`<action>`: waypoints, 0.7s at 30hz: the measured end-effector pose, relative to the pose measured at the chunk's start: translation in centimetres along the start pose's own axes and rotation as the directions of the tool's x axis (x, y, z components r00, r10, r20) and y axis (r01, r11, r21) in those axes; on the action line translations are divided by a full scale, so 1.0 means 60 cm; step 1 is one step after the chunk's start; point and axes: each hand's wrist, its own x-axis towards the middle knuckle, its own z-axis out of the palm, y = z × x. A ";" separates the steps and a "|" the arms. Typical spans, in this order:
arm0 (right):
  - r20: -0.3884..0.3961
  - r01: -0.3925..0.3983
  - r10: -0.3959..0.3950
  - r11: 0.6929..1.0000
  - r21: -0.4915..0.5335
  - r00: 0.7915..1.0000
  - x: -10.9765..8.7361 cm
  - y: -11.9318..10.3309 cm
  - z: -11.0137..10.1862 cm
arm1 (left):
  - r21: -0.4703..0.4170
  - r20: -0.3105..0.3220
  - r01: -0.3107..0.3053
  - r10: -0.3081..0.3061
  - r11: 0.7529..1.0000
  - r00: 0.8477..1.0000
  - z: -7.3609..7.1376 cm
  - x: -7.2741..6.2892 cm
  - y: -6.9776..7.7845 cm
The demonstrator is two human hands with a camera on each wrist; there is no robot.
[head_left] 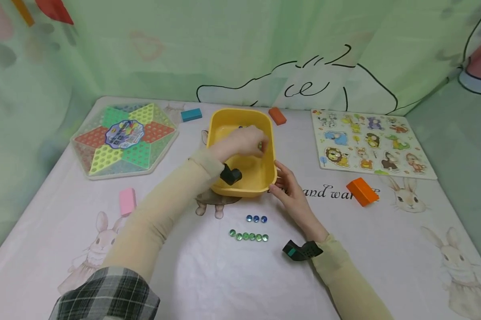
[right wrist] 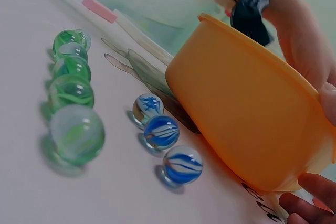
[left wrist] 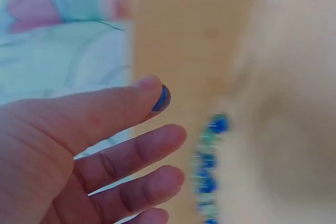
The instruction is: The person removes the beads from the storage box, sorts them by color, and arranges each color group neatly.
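A yellow plastic bin (head_left: 242, 194) stands at the table's middle, with blue and green marbles (left wrist: 207, 174) along its inside. My left hand (head_left: 244, 141) reaches into it over the left rim. In the left wrist view, a blue marble (left wrist: 165, 98) sits at the thumb tip, seemingly pinched there; the index finger is mostly hidden. My right hand (head_left: 290, 189) holds the bin's near right side, fingers against the outer wall. In front of the bin lie a row of three blue marbles (head_left: 256, 219) and a row of several green marbles (head_left: 249, 236).
A Chinese checkers board (head_left: 124, 141) lies on the left and an animal puzzle board (head_left: 370, 144) on the right. Around the bin are a blue block (head_left: 191, 115), a red-orange block (head_left: 277, 116), a pink block (head_left: 127, 202) and an orange block (head_left: 362, 192).
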 end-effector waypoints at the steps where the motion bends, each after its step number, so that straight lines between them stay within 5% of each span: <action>1: -0.001 0.001 -0.001 1.000 -0.001 1.000 0.000 0.000 0.000 | -0.023 -0.014 -0.011 0.011 1.000 1.000 -0.004 -0.009 0.002; 8: -0.008 -0.007 0.006 1.000 -0.024 1.000 0.001 0.001 -0.001 | -0.139 -0.148 -0.057 0.036 0.989 0.988 0.006 -0.090 0.013; 14: -0.004 -0.011 0.011 1.000 -0.021 1.000 0.003 0.003 0.001 | -0.201 -0.314 -0.090 0.022 0.975 0.949 0.054 -0.155 0.024; 18: -0.009 -0.009 0.009 1.000 -0.025 1.000 0.003 0.004 0.002 | -0.215 -0.390 -0.218 0.121 0.952 0.913 0.088 -0.187 0.031; 21: -0.007 -0.011 0.011 1.000 -0.027 1.000 0.003 0.003 0.002 | -0.207 -0.364 -0.300 0.211 0.931 0.907 0.115 -0.202 0.030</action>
